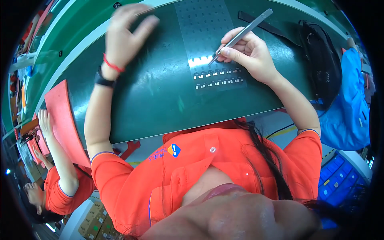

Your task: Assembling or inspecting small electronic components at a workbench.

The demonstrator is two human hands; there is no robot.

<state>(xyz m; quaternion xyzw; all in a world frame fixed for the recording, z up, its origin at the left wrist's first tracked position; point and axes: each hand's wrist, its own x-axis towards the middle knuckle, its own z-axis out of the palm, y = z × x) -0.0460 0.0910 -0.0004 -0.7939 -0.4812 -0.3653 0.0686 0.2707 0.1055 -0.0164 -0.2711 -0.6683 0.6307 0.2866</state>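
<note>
My right hand (256,56) grips silver tweezers (253,24) between thumb and fingers. Their tips point down at a clear sheet (192,45) lying on the green tabletop (160,104). Just below the tips, two rows of small white-and-black pieces (216,73) lie on the sheet's near part. Dark marks run over the far part, where glare hides some detail. My left hand (125,38) hovers over the table's far left, blurred, with thumb and fingers apart and nothing seen in it. A red cord and a black band circle that wrist.
A black mesh bag (320,60) lies at the table's right, with a dark strap (272,28) beside it. Blue cloth (348,108) hangs at the right edge. A red mat (64,116) is at the left, where another person in red (66,188) works close by.
</note>
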